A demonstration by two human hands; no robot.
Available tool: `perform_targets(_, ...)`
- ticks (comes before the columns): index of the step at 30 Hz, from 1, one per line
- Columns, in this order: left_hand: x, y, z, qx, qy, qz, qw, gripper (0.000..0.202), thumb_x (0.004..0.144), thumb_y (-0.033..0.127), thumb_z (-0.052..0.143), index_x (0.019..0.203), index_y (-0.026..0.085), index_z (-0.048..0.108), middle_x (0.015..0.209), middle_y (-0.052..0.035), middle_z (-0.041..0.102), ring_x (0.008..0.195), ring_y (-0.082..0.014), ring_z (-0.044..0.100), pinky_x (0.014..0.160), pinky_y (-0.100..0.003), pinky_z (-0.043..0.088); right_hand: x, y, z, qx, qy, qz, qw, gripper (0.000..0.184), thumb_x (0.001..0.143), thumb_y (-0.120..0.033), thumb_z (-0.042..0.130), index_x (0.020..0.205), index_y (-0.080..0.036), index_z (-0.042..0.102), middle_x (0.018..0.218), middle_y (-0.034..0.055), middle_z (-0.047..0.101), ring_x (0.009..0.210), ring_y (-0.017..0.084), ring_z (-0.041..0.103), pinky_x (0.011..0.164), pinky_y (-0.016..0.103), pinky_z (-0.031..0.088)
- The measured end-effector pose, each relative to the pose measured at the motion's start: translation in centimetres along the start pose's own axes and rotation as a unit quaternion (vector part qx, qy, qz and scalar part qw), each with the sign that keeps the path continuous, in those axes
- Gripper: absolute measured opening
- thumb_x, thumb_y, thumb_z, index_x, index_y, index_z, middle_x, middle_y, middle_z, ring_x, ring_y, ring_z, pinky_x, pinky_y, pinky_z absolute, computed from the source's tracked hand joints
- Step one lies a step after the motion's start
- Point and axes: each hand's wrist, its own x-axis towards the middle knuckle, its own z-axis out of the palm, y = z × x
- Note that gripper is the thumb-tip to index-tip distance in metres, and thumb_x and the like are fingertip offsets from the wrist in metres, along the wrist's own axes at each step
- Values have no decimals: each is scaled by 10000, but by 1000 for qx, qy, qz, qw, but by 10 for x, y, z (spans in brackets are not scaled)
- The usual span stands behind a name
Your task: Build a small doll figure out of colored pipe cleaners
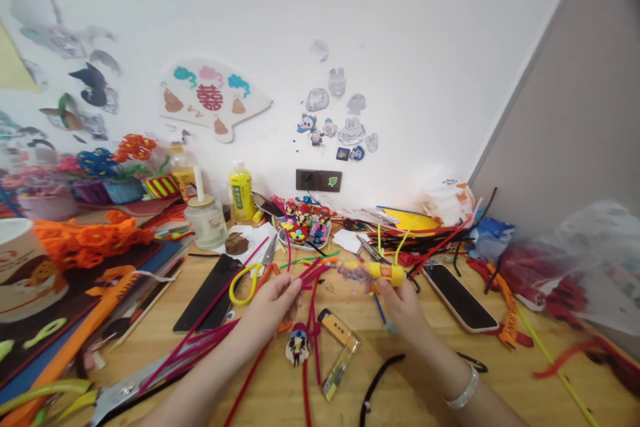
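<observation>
Pinching magenta pipe cleaners (pixel 315 271) between thumb and fingers of left hand (pixel 277 298), with ends beyond fingertips; gripping yellow glue gun (pixel 393 273) in right hand (pixel 404 305), near ends.

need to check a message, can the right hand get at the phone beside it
Probably yes: the phone lies uncovered beside the right hand, though that hand would likely need to put down its yellow tool first.

1 cam, on the person's head, close over the wooden desk (pixel 273 400), facing fwd/down; wall outlet (pixel 308 179) approx mid-view, L hand (pixel 279 297) & R hand (pixel 401 301) below it.
</observation>
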Motion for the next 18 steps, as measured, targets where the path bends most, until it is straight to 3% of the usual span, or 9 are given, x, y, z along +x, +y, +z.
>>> perform_targets(4,4,-13,-6,56,1,0,998,273,669,442,556,557,201,492,515,43,472,498,-133,441,475,-235,317,4,3,-2,-29,32,17,999,347,780,-511,540,799,-170,600,663,25,617,599,165,556,565,277,449)
perform_targets(7,6,-17,-8,74,-11,-11,997,241,635,394,594,527,200,501,498,51,465,456,-122,411,446,-233,282,3,3,-2,-28,3,30,999,379,789,-534,511,726,-167,583,550,-8,538,476,117,446,461,238,374)
perform_targets(11,6,-12,-8,48,-31,-18,998,310,673,479,546,560,198,480,437,86,376,392,-94,344,409,-216,256,-2,1,-2,-31,-40,26,998,415,775,-559,514,726,-155,591,557,-3,531,451,98,387,406,214,301)
perform_targets(18,1,-7,-6,-33,-41,-17,998,386,726,577,478,632,205,440,433,91,393,375,-77,318,355,-181,252,-5,-7,1,-4,-59,29,998,465,786,-598,463,647,-162,545,497,-29,454,405,78,331,370,202,263)
